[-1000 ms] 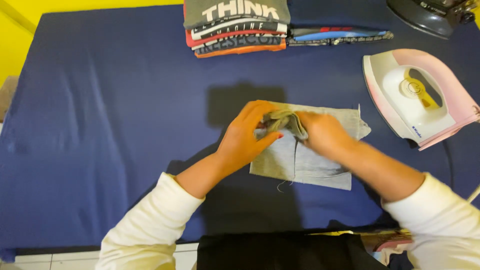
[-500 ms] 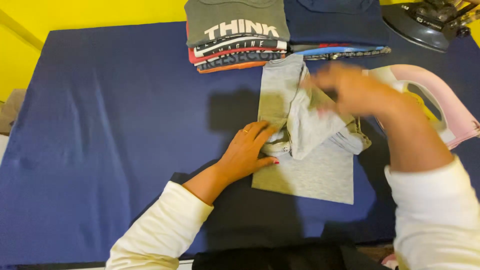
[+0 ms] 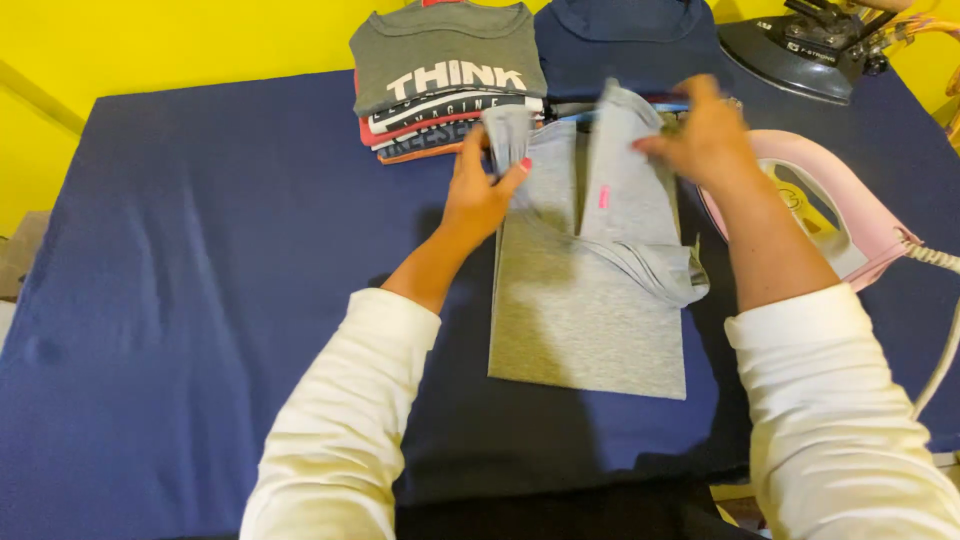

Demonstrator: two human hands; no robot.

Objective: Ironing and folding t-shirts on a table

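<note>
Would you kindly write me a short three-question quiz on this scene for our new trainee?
1. True or false: both hands grip the grey garment.
2. Which hand is nearer the pink iron: A left hand, B right hand?
3. What lies beyond the garment, at the far edge of the blue cloth?

Key: 1 true. 2 B. 3 A stack of folded shirts.
</note>
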